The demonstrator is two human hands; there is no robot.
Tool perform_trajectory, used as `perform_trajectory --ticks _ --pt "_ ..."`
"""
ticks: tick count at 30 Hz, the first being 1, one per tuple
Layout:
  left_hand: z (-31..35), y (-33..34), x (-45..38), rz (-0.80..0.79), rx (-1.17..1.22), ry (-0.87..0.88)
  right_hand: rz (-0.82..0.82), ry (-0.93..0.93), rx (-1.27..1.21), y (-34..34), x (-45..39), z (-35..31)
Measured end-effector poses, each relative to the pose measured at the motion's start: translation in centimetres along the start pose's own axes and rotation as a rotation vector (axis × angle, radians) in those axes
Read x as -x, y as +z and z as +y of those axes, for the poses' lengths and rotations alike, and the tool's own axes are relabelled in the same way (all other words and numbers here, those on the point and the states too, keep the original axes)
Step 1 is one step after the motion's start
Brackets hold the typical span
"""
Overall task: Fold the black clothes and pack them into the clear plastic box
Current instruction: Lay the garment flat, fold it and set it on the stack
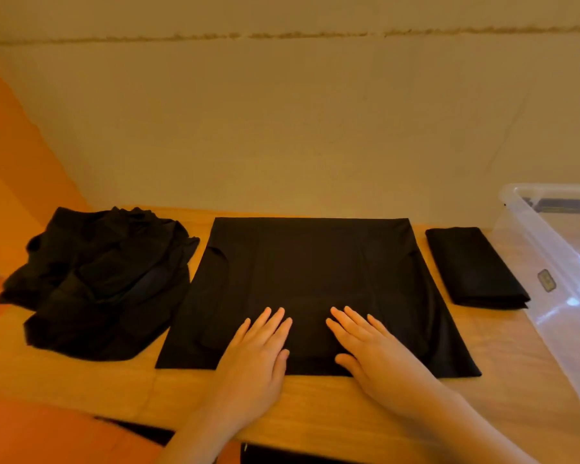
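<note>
On the wooden table (pixel 315 406), a black garment (pixel 315 279) lies spread flat in the middle, its side parts folded inward so it forms a broad rectangle reaching from the near edge toward the wall. Both hands rest on its near portion, palms down. The left hand (pixel 262 349) lies flat with fingers straight and slightly spread, fingertips pointing away from the person; it holds nothing, only presses on the cloth. The right hand (pixel 365 343) lies beside it, close but not touching, fingers likewise straight and flat on the fabric, thumb near the garment's near hem. Most of the garment stretches beyond the fingertips, toward the wall.

To the left of the garment, just beside its edge, sits a crumpled pile of black clothes (pixel 101 279). To the right, near but apart from the garment, lies a folded black piece (pixel 472 266), a neat narrow rectangle. Further right stands the clear plastic box (pixel 549 262), running along the table's right side; something dark shows inside at its far end, too small to make out.
</note>
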State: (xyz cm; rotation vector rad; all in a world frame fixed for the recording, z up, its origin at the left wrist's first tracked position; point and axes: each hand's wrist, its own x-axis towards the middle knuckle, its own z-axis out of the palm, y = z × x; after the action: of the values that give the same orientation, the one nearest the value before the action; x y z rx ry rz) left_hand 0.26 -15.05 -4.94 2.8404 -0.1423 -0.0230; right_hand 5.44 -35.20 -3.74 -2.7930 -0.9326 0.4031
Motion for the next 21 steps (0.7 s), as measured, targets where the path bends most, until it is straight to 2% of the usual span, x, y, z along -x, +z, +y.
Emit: perform_trajectory --ticks 2,5,11,14,21 --pt "-0.6 -0.1 0.6 -0.045 -0.047 -0.027 -0.023 0.041 0.126 0.4 1.0 1.2" --pt "-1.1 -0.4 1.7 -0.085 -0.122 -0.023 -0.039 0.116 0.159 0.3 2.5 2.6" --pt "-1.3 -0.3 3.1 -0.111 -0.118 0.002 0.046 0.116 0.031 1.4 5.1 2.7" --pt "-1.0 -0.1 3.9 -0.107 -0.107 -0.009 0.035 0.102 0.021 1.5 6.5 2.0" --pt "-1.2 0.0 7.5 -0.102 -0.151 0.095 -0.001 0.039 0.049 2.3 10.2 1.6"
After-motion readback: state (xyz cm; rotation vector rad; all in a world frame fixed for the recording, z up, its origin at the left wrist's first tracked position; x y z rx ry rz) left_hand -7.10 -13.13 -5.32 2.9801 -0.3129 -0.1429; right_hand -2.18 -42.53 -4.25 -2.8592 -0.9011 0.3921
